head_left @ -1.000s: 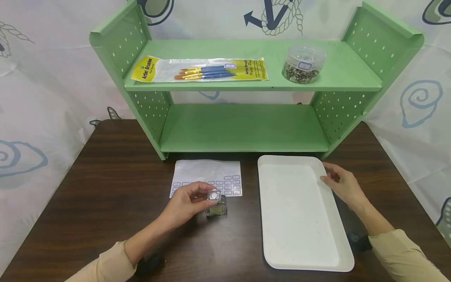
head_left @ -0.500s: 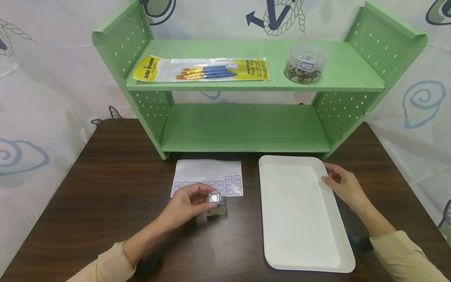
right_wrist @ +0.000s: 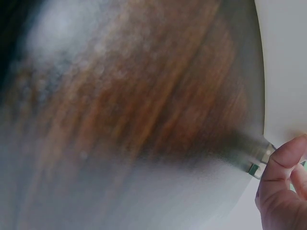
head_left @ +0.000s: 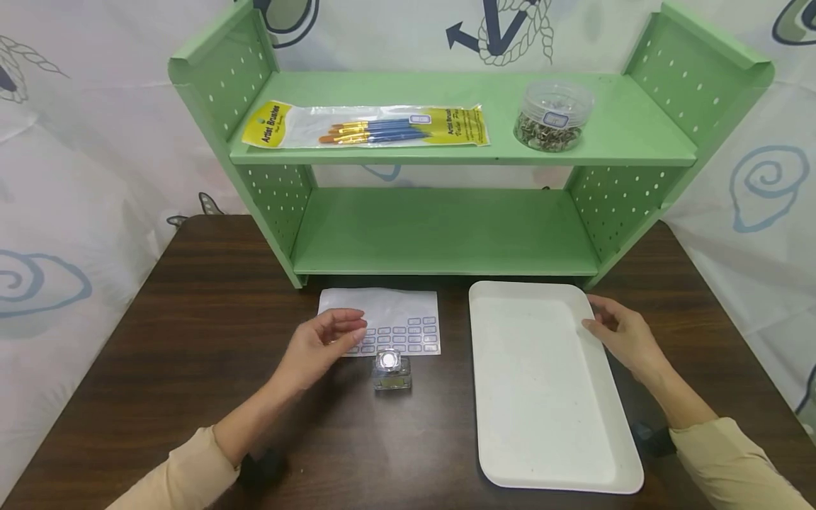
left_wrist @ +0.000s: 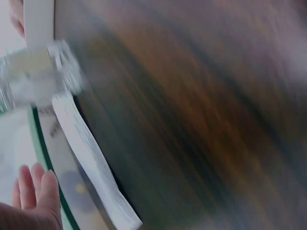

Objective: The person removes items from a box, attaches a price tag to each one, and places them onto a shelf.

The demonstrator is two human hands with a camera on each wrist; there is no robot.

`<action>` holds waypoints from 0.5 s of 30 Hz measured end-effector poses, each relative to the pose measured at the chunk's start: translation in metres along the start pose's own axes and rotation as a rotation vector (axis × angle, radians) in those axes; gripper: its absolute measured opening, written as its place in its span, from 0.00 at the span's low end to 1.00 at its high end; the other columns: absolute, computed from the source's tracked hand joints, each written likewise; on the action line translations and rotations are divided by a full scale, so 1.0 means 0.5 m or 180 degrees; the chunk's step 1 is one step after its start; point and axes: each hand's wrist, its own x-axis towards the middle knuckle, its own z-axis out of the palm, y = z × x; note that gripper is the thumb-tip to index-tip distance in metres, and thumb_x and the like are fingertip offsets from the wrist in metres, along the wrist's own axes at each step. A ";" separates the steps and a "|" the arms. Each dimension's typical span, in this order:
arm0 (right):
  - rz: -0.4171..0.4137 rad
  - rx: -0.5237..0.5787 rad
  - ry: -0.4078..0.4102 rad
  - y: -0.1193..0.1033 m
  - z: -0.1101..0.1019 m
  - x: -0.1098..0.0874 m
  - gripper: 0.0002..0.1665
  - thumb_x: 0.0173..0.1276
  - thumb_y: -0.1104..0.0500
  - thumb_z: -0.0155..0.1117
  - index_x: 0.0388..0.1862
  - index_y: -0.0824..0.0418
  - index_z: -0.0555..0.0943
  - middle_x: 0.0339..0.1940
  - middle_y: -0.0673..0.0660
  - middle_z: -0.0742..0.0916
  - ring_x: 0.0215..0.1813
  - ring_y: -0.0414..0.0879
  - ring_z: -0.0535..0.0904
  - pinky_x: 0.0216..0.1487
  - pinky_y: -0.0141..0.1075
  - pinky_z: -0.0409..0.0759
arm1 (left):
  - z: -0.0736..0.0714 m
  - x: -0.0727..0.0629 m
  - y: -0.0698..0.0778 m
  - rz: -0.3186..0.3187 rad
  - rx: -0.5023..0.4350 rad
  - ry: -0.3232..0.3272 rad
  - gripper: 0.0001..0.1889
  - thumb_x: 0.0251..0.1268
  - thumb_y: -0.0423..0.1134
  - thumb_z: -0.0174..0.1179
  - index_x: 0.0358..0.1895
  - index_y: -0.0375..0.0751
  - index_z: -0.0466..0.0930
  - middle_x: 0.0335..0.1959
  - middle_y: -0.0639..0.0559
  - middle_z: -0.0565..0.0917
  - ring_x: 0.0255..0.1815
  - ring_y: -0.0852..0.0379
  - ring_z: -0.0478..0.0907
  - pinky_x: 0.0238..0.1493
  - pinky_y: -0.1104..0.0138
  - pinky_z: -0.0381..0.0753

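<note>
A small square glass bottle (head_left: pixel 392 379) with a clear block-shaped cap stands upright on the dark table, just in front of a white sheet of small labels (head_left: pixel 408 304). My left hand (head_left: pixel 321 347) is apart from the bottle, to its left, over the sheet's left part, with nothing between thumb and fingers. In the left wrist view the bottle (left_wrist: pixel 33 72) looks blurred, beyond relaxed fingers (left_wrist: pixel 50 189). At the far right rim of a white tray (head_left: pixel 542 389), my right hand (head_left: pixel 625 340) holds the edge, thumb over the rim and fingers along the outside.
Behind the tray and sheet stands a green two-tier shelf (head_left: pixel 446 234). Its upper board bears a packet of artist brushes (head_left: pixel 370 129) and a clear jar (head_left: pixel 553 117) of small metal pieces. Patterned white cloth (head_left: pixel 83 156) hangs around the table (head_left: pixel 191 340).
My left hand has let go of the glass bottle's cap and drawn back to the left and away. The bottle stays where it was. The right hand stays at the tray.
</note>
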 end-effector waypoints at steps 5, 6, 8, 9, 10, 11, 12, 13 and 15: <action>0.0015 -0.0016 -0.0012 -0.001 -0.001 0.000 0.26 0.69 0.64 0.56 0.63 0.74 0.67 0.35 0.59 0.73 0.33 0.37 0.67 0.26 0.27 0.69 | -0.050 0.032 -0.031 -0.0280 0.0197 0.0501 0.22 0.64 0.39 0.60 0.57 0.30 0.73 0.50 0.35 0.80 0.39 0.72 0.78 0.40 0.80 0.76; 0.0017 -0.0018 -0.0010 -0.001 -0.001 -0.001 0.26 0.69 0.64 0.56 0.63 0.74 0.67 0.35 0.59 0.73 0.33 0.37 0.67 0.26 0.27 0.69 | -0.059 0.038 -0.038 -0.0309 0.0283 0.0579 0.22 0.64 0.39 0.60 0.57 0.30 0.73 0.50 0.34 0.80 0.39 0.72 0.78 0.39 0.80 0.76; 0.0009 -0.0016 -0.0004 -0.001 0.000 0.000 0.26 0.69 0.64 0.56 0.63 0.74 0.67 0.35 0.59 0.73 0.33 0.36 0.67 0.26 0.27 0.69 | -0.075 0.049 -0.052 -0.0370 0.0513 0.0703 0.22 0.63 0.39 0.61 0.57 0.31 0.73 0.50 0.35 0.81 0.39 0.69 0.80 0.37 0.82 0.75; 0.0004 -0.0012 0.0003 -0.001 0.000 0.000 0.26 0.69 0.64 0.56 0.63 0.74 0.67 0.35 0.59 0.73 0.33 0.36 0.67 0.26 0.27 0.69 | -0.081 0.054 -0.058 -0.0400 0.0650 0.0751 0.22 0.63 0.40 0.62 0.57 0.31 0.73 0.49 0.36 0.81 0.40 0.65 0.81 0.36 0.82 0.75; 0.0001 -0.0005 0.0004 -0.001 0.000 0.000 0.26 0.69 0.64 0.56 0.63 0.74 0.67 0.35 0.59 0.73 0.33 0.36 0.67 0.26 0.27 0.69 | -0.087 0.058 -0.063 -0.0430 0.0801 0.0793 0.22 0.62 0.40 0.62 0.57 0.32 0.74 0.49 0.36 0.82 0.41 0.61 0.82 0.34 0.82 0.74; -0.0002 0.0001 0.0005 -0.001 0.000 0.000 0.26 0.69 0.64 0.56 0.63 0.74 0.67 0.34 0.59 0.73 0.33 0.36 0.67 0.26 0.27 0.69 | -0.091 0.062 -0.067 -0.0452 0.0934 0.0822 0.23 0.62 0.41 0.62 0.57 0.32 0.74 0.49 0.37 0.82 0.42 0.57 0.82 0.33 0.82 0.74; -0.0006 -0.0002 0.0007 -0.001 0.000 0.000 0.26 0.69 0.64 0.56 0.63 0.74 0.67 0.34 0.58 0.73 0.33 0.36 0.67 0.26 0.27 0.69 | -0.095 0.065 -0.070 -0.0476 0.1037 0.0839 0.23 0.61 0.41 0.63 0.57 0.33 0.74 0.48 0.37 0.83 0.43 0.53 0.83 0.33 0.82 0.74; -0.0006 0.0001 0.0009 0.000 0.000 0.000 0.26 0.69 0.64 0.56 0.63 0.74 0.67 0.34 0.58 0.73 0.33 0.36 0.67 0.26 0.27 0.69 | -0.098 0.069 -0.073 -0.0496 0.1132 0.0835 0.24 0.61 0.42 0.63 0.57 0.33 0.73 0.48 0.37 0.83 0.44 0.49 0.82 0.33 0.81 0.74; -0.0006 0.0001 0.0013 0.000 0.000 0.000 0.26 0.69 0.64 0.56 0.63 0.74 0.67 0.34 0.58 0.73 0.33 0.36 0.67 0.26 0.27 0.69 | -0.101 0.074 -0.074 -0.0533 0.1300 0.0809 0.24 0.61 0.42 0.63 0.58 0.33 0.73 0.48 0.37 0.82 0.44 0.46 0.82 0.33 0.78 0.74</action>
